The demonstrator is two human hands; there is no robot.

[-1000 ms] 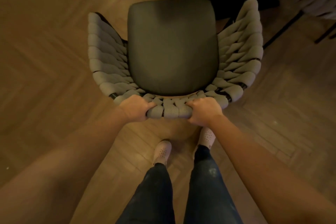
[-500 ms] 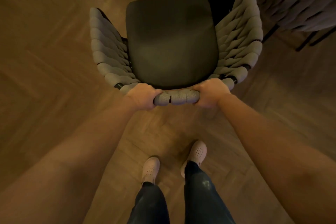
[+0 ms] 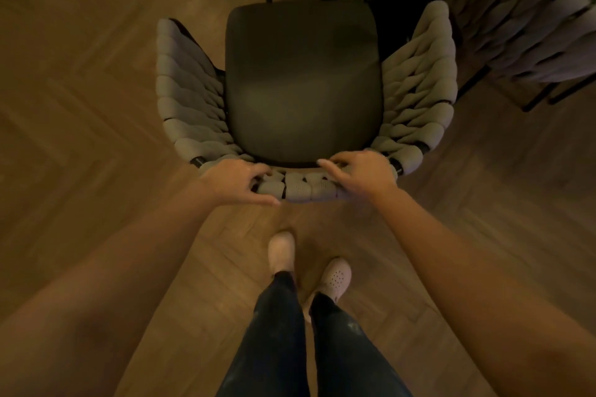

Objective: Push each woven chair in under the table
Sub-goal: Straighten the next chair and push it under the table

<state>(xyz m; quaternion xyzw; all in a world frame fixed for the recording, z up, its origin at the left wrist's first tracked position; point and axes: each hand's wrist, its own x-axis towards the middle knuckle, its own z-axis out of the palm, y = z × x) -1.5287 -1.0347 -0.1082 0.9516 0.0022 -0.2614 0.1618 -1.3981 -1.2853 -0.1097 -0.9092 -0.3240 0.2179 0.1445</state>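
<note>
Woven chair (image 3: pixel 303 84) beneath both hands' fingers (image 3: pixel 335 168)

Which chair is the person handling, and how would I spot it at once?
Start from the wooden floor and look to the middle, just ahead of the person's feet. There stands the chair, with a dark padded seat between two wings of thick grey weave. Unlike the second chair at the upper right, it has the left hand and right hand on its back.
</note>
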